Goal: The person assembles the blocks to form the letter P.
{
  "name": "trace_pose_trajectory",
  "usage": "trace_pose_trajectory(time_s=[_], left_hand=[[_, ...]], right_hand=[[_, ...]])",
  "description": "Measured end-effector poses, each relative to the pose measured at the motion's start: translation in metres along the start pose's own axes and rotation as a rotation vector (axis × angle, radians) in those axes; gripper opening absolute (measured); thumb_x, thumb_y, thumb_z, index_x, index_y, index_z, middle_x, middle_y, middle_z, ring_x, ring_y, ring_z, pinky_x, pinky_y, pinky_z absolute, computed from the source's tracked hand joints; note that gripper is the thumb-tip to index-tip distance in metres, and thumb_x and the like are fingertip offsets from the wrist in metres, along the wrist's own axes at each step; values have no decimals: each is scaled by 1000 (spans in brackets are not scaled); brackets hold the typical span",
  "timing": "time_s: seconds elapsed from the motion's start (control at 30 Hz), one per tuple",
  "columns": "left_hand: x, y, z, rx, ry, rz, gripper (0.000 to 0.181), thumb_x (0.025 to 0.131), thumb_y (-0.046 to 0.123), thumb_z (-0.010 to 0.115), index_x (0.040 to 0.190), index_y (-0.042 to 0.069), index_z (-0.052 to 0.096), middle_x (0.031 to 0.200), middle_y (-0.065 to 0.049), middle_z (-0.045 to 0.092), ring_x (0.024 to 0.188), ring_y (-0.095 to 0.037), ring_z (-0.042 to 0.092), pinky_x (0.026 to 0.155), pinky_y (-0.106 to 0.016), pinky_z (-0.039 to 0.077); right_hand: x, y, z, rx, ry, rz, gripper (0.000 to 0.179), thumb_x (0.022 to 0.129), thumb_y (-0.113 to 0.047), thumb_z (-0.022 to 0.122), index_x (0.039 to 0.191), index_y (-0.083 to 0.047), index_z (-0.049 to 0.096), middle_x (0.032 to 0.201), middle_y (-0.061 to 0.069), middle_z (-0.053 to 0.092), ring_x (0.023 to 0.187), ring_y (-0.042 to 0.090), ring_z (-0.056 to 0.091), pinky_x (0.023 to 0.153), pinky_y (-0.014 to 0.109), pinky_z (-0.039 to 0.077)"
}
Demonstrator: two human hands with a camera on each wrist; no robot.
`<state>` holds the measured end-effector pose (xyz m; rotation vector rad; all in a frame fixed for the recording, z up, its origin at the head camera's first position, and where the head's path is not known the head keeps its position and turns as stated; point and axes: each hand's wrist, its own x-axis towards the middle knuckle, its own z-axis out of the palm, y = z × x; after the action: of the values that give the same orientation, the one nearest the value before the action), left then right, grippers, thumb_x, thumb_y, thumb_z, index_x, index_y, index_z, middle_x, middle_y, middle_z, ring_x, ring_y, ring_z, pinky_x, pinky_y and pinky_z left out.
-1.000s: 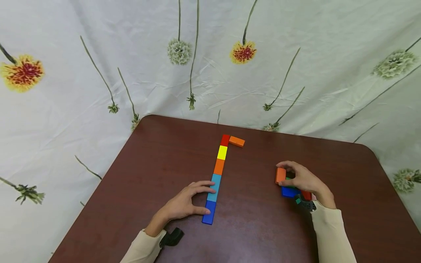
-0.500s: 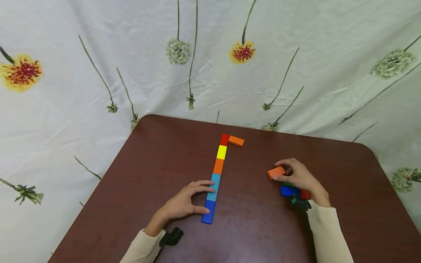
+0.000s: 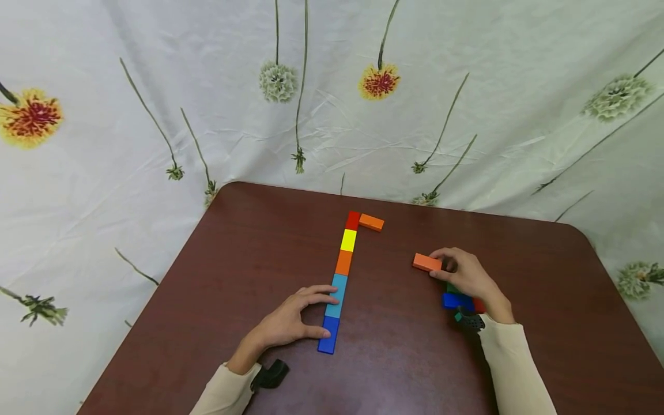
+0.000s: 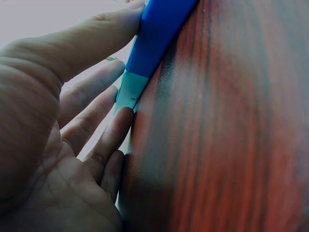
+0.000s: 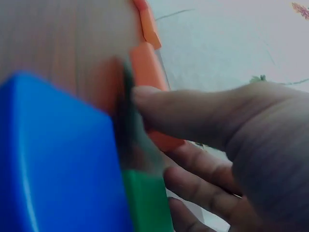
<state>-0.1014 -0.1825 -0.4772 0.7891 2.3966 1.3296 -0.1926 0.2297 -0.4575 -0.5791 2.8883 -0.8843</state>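
Note:
My right hand (image 3: 469, 279) pinches an orange block (image 3: 426, 262) by its right end, thumb on the near side. The right wrist view shows the thumb pressed on that block (image 5: 147, 67). A straight row runs away from me: a blue block (image 3: 328, 344), a light blue stretch (image 3: 339, 282), an orange block (image 3: 344, 262), a yellow block (image 3: 349, 240) and a red block (image 3: 353, 221). Beside the red one lies another orange block (image 3: 371, 222), set crosswise. My left hand (image 3: 285, 320) rests along the row's near end, thumb on the blue block, fingertips on the light blue part.
Below my right hand sit a blue block (image 3: 456, 301), a green block (image 5: 149, 203) and a red block (image 3: 479, 306), partly covered by the hand. The brown table (image 3: 394, 357) ends at the back against a flowered white cloth (image 3: 332, 127).
My right hand has carried the orange block left and slightly away from the loose blocks, turning it from upright to lying lengthwise across. My left hand has stayed on the row.

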Motion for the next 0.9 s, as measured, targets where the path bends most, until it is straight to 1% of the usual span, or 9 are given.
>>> trace_pose_trajectory(time_s=[0.1,0.23,0.43,0.6,0.67,0.8,0.9], left_hand=[[0,0,-1,-2,3,-4,54,84,32,82,133,19,64,153,0,47,141,-33,40,111,-64,32],[-2,-2,-3,9,7,-5,53,85,34,81,133,20,64,153,0,47,141,-33,40,110,-65,32],[-4,-5,-4,9,6,1,54,85,35,81,133,21,64,153,0,46,141,-34,40,110,-65,32],[-5,-5,-3,-3,7,-8,54,84,36,82,133,22,64,153,2,47,141,-31,40,110,-63,33],[-5,-4,-2,-4,6,-7,54,84,36,82,133,22,64,153,2,47,140,-31,40,110,-63,33],[-2,-5,0,-2,7,7,53,85,36,81,133,21,64,153,0,47,140,-33,41,109,-63,34],[0,-5,2,-6,7,10,53,85,36,80,133,21,64,153,0,47,140,-32,41,110,-63,34]], right_hand=[[6,-5,3,-3,42,10,33,90,-17,77,119,-5,67,95,11,64,76,17,54,66,32,45],[14,-14,10,19,94,39,35,89,-19,77,119,-4,67,99,14,65,75,19,55,65,32,45],[29,-34,19,35,154,87,35,89,-18,78,117,-1,66,103,20,66,77,24,60,68,36,48],[43,-46,24,46,172,163,37,90,-22,77,118,-1,66,106,21,67,73,24,58,66,35,46],[48,-49,27,50,177,202,38,90,-24,76,119,-2,66,108,21,68,74,25,58,66,33,44],[56,-53,31,47,185,265,40,90,-27,76,122,-5,65,110,20,67,83,29,59,65,34,44],[61,-54,34,40,184,301,42,90,-30,75,123,-7,65,112,19,66,88,31,59,66,37,46]])
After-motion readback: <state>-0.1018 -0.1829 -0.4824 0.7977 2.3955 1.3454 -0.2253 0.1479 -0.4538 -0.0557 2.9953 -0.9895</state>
